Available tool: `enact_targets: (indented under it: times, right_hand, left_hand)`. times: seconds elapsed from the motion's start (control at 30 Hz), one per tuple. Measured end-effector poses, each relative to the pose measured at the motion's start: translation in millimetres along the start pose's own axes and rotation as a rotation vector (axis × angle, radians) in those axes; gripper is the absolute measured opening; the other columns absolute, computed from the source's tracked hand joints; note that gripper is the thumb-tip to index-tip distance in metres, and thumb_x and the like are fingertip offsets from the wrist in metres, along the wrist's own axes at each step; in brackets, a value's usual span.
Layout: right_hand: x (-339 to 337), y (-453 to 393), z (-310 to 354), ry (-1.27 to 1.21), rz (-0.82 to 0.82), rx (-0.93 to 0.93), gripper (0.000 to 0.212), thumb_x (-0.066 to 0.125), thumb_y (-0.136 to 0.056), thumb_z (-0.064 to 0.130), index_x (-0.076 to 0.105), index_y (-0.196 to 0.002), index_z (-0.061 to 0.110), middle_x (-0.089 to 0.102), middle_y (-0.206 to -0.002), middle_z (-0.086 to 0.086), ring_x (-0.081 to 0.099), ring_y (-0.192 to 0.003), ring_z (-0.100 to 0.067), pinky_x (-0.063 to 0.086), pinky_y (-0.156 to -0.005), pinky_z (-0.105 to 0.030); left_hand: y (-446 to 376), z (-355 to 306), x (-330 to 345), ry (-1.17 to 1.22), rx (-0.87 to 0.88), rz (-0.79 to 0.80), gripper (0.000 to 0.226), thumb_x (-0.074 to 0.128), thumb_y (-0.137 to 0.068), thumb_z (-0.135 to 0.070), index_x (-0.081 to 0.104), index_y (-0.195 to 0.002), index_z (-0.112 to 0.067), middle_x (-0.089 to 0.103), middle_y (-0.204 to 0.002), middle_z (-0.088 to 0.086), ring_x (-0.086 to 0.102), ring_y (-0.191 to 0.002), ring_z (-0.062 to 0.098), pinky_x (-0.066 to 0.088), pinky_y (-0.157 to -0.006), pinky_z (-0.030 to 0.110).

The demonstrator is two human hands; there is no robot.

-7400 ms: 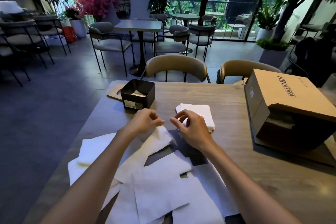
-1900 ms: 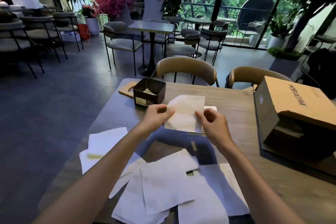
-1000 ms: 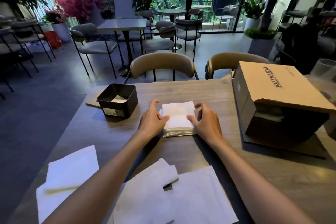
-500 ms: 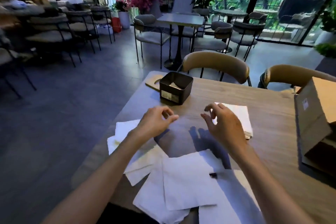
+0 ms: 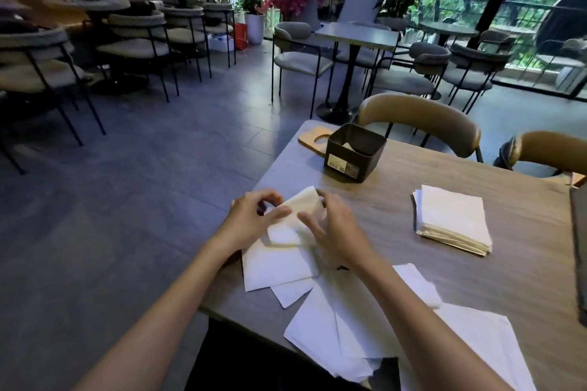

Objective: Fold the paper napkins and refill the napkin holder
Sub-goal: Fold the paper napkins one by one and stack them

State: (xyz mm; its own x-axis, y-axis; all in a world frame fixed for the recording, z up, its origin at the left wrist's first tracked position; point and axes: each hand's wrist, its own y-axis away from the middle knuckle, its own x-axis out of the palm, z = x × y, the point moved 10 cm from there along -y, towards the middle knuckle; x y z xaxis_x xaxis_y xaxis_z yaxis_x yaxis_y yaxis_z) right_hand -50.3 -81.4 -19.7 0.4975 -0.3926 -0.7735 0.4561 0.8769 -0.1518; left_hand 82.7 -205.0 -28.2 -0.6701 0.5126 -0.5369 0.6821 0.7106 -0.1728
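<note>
The left hand and the right hand both pinch one napkin with curled fingers, lifting its corner above the table.

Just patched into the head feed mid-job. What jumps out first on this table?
Both hands, left and right, are lifting a white napkin at the table's near left edge. To the right sits a neat stack of folded napkins. Beyond the hands stands the dark napkin holder, nearly empty, and loose unfolded napkins are scattered nearest the person.
</note>
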Motion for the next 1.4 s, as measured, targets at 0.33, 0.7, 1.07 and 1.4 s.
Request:
enact_targets:
  times: [0.33, 0.7, 1.07, 1.4]
  right_hand:
    - [-81.3, 21.8, -28.6, -0.455, -0.298, 0.041, 0.005, 0.067, -0.096, 0.029, 0.070, -0.098, 0.026, 0.071, -0.089, 0.008, 0.067, -0.083, -0.005, 0.056, -0.067, -0.022]
    - [-175.8, 57.9, -109.8, -0.396, -0.558, 0.115, 0.015, 0.062, -0.099, 0.029, 0.070, -0.097, 0.017, 0.071, -0.090, -0.003, 0.067, -0.085, -0.018, 0.056, -0.072, -0.036]
    - [-226.9, 76.7, -207.7, -0.221, -0.715, 0.351, 0.015, 0.072, -0.093, 0.030, 0.061, -0.099, 0.020, 0.066, -0.085, 0.010, 0.063, -0.079, -0.003, 0.047, -0.064, -0.016]
    - [-218.6, 80.4, -241.6, -0.066, -0.688, 0.402, 0.016, 0.071, -0.092, 0.028, 0.057, -0.086, 0.022, 0.062, -0.072, 0.011, 0.059, -0.068, -0.008, 0.043, -0.065, -0.031]
  left_hand:
    - [-5.1, -31.2, 40.3, 0.565, -0.148, 0.161, 0.037, 0.073, -0.088, -0.033, 0.063, -0.123, -0.029, 0.077, -0.096, -0.008, 0.071, -0.087, 0.002, 0.052, -0.062, 0.012]
    - [-47.9, -128.3, 114.8, 0.470, 0.006, 0.195, 0.030, 0.073, -0.089, -0.024, 0.070, -0.117, -0.014, 0.074, -0.103, -0.003, 0.071, -0.082, 0.003, 0.050, -0.063, 0.011]
    - [-96.4, -159.7, 227.5, 0.242, 0.034, 0.244, 0.017, 0.073, -0.090, -0.024, 0.073, -0.103, -0.014, 0.072, -0.075, 0.001, 0.066, -0.064, 0.012, 0.057, -0.067, 0.030]
    - [-96.6, -162.7, 256.4, -0.097, 0.135, 0.193, 0.024, 0.068, -0.088, -0.033, 0.071, -0.111, -0.025, 0.074, -0.090, 0.005, 0.067, -0.085, 0.023, 0.053, -0.074, 0.032]
